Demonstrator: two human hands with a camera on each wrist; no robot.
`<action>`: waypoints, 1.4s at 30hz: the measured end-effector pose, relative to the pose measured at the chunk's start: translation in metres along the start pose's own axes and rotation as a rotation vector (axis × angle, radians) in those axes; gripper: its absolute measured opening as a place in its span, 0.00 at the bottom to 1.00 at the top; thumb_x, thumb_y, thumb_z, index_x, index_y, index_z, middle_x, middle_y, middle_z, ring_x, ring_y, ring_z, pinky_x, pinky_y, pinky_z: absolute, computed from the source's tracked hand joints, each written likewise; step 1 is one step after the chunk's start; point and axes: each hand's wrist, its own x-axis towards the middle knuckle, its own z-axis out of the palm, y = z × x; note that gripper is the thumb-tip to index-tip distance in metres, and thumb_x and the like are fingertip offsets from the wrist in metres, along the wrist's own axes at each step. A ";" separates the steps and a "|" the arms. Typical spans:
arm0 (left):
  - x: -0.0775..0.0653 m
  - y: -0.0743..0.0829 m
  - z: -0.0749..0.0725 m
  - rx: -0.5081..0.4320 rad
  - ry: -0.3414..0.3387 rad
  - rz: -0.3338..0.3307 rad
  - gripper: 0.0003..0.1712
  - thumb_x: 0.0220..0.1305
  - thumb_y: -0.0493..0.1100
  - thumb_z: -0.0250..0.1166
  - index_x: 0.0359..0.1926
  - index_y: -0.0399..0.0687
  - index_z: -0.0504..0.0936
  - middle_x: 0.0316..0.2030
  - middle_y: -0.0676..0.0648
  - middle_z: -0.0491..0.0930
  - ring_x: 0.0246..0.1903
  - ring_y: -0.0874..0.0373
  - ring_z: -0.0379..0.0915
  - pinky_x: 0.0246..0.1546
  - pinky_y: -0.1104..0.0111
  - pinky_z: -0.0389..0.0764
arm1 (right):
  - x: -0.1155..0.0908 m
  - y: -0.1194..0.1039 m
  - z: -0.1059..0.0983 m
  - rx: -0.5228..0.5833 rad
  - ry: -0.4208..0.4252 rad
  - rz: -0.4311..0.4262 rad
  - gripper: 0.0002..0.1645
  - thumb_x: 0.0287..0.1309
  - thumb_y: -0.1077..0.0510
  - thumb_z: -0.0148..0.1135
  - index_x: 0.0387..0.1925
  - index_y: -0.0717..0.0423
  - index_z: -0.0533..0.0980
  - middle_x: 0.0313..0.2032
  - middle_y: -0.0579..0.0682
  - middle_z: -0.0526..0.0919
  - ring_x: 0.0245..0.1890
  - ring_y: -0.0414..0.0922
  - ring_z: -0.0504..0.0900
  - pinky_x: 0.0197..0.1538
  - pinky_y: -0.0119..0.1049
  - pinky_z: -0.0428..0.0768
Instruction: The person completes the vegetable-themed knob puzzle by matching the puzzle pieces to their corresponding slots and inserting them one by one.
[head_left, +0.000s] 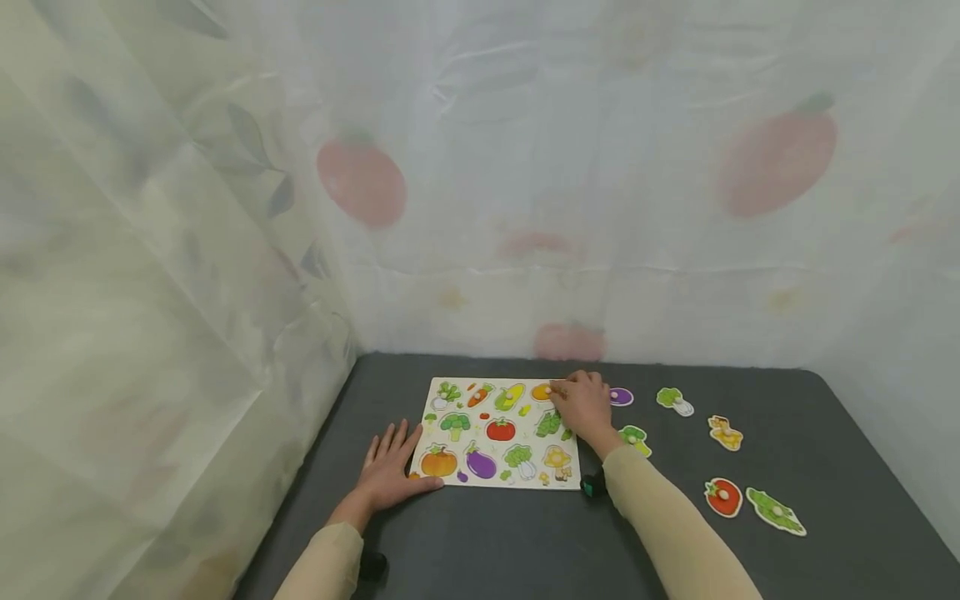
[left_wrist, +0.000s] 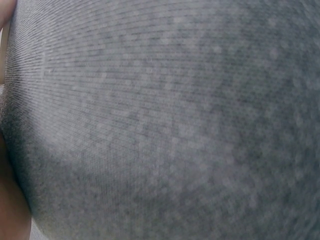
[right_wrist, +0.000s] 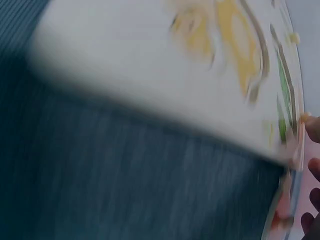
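A pale vegetable puzzle board (head_left: 480,412) lies flat on the dark table. My left hand (head_left: 386,477) rests at its lower left corner, fingers spread along the side and thumb along the front edge. At the far right corner, my right hand (head_left: 583,406) pinches an orange vegetable puzzle piece (head_left: 541,392) with curled fingers. In the right wrist view, a small yellowish tip shows at one of my fingertips (right_wrist: 313,129), over the edge of the board. The left wrist view holds mostly blurred grey cloth.
Right of the board lie loose knobbed pieces: an eggplant (head_left: 621,397), a bok choy (head_left: 675,402), a yellow mushroom-like piece (head_left: 725,434), a broccoli-like green piece (head_left: 636,440), a tomato (head_left: 723,497) and a pea pod (head_left: 776,512). Printed curtains (head_left: 480,275) hang behind the table and along its left.
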 end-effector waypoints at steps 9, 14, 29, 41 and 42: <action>0.002 -0.006 0.003 0.018 -0.006 -0.015 0.70 0.49 0.82 0.66 0.82 0.51 0.51 0.80 0.37 0.44 0.78 0.35 0.33 0.73 0.40 0.30 | -0.009 0.029 -0.045 0.051 0.052 -0.006 0.24 0.68 0.53 0.67 0.64 0.49 0.80 0.60 0.61 0.77 0.63 0.65 0.66 0.63 0.67 0.62; 0.002 -0.007 0.002 0.009 -0.018 -0.037 0.71 0.47 0.83 0.66 0.83 0.52 0.51 0.81 0.38 0.43 0.79 0.36 0.32 0.74 0.40 0.29 | -0.012 0.042 -0.063 0.033 0.063 -0.015 0.24 0.67 0.53 0.67 0.63 0.51 0.81 0.61 0.63 0.77 0.63 0.66 0.66 0.63 0.69 0.63; 0.005 -0.005 0.003 0.014 -0.040 -0.061 0.71 0.47 0.82 0.67 0.82 0.51 0.51 0.80 0.37 0.44 0.78 0.35 0.32 0.73 0.39 0.30 | -0.037 0.074 -0.082 0.076 0.085 -0.075 0.21 0.67 0.54 0.67 0.59 0.55 0.83 0.56 0.65 0.80 0.59 0.69 0.70 0.60 0.72 0.64; 0.007 -0.010 0.006 0.015 -0.043 -0.050 0.72 0.46 0.85 0.64 0.83 0.53 0.50 0.81 0.38 0.43 0.79 0.36 0.31 0.73 0.39 0.29 | -0.067 0.101 -0.089 0.117 0.007 -0.176 0.19 0.64 0.57 0.70 0.55 0.58 0.84 0.52 0.60 0.81 0.54 0.63 0.77 0.56 0.66 0.73; 0.008 -0.010 0.006 0.011 -0.040 -0.049 0.72 0.46 0.85 0.64 0.83 0.53 0.50 0.81 0.38 0.43 0.79 0.36 0.32 0.73 0.40 0.29 | -0.069 0.103 -0.090 0.125 0.002 -0.190 0.20 0.63 0.57 0.71 0.55 0.58 0.84 0.52 0.59 0.82 0.54 0.62 0.77 0.56 0.66 0.73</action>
